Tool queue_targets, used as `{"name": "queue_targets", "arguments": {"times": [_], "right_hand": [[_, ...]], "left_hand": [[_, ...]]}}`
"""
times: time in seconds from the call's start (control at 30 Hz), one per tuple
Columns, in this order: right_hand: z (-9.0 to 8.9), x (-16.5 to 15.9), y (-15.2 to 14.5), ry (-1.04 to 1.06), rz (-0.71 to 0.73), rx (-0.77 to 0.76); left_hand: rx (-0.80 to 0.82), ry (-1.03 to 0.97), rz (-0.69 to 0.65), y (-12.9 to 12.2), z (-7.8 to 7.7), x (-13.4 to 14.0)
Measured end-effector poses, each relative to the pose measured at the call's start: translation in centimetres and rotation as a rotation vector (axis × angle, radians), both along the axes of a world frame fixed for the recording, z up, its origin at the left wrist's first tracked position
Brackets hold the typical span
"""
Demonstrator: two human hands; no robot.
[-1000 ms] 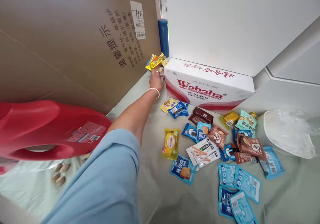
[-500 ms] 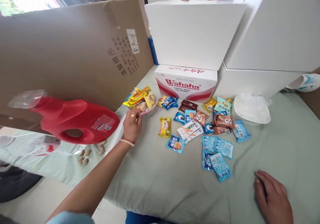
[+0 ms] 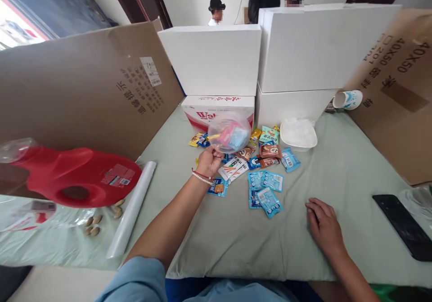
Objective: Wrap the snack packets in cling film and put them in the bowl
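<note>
**poster1:** Since you asked about the left side first: a red plastic detergent jug lay on its side on the pale green cloth, with a clear rolled film tube just beside it.

**poster2:** And the hands?

**poster1:** Left hand was pinching the rim of a clear plastic bowl, tilted up above the scattered snack packets, with a few wrappers inside it. Right hand lay flat on the cloth, fingers loose, gripping nothing. Further right sat a black flat phone.
</note>
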State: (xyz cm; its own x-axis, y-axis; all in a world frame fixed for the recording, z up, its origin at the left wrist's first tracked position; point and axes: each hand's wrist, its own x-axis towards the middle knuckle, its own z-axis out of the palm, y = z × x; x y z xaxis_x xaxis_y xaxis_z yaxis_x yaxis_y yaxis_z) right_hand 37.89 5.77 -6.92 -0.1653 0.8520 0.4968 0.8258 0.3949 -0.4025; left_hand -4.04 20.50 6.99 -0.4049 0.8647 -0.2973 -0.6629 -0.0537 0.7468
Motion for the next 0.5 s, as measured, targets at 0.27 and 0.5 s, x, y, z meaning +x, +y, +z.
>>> {"name": "queue_targets", "arguments": {"times": [0.27,0.5], "right_hand": [[6.8,-3.5,-1.9,0.596,-0.013,-0.250],[12.3,-3.6,-6.2,0.807,0.199,-0.505]], "left_hand": [[0.014,-0.233,-0.302,-7.0,0.5,8.4],[-0.131,-0.264,-0.711,-15.6,-4.3,19.0]]}}
